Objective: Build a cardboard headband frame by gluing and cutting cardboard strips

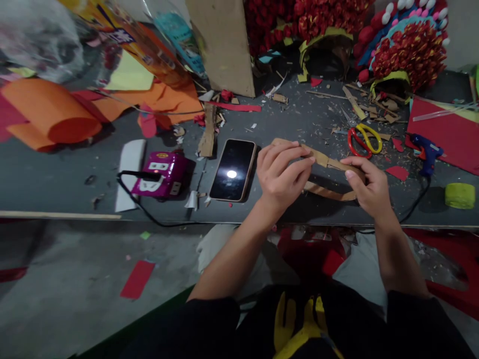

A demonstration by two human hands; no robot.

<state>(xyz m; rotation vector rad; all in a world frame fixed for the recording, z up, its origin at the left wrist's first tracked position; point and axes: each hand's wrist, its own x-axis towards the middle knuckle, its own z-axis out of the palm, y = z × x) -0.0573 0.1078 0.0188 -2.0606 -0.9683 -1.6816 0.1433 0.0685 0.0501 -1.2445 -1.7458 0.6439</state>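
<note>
A narrow cardboard strip (318, 158), bent round into a loop, stands just above the table's front edge between my hands. My left hand (282, 172) curls over the loop's left end, with its fingers bent together and its thumb hidden. At the right end, my right hand (368, 184) pinches the strip between thumb and fingers. A lapped joint shows in the strip's far side, between the two hands. Close by my left hand lies a phone (234, 169) with a dark screen and a bright reflection. Scissors (363, 140) with red and yellow handles rest beyond my right hand.
A blue glue gun (426, 152) and green tape roll (460, 195) are at right. A purple power socket box (160, 173) with a plugged cord sits left. Orange sheet rolls (52, 112), cardboard scraps (207, 132) and red decorated headpieces (407, 50) stand further back.
</note>
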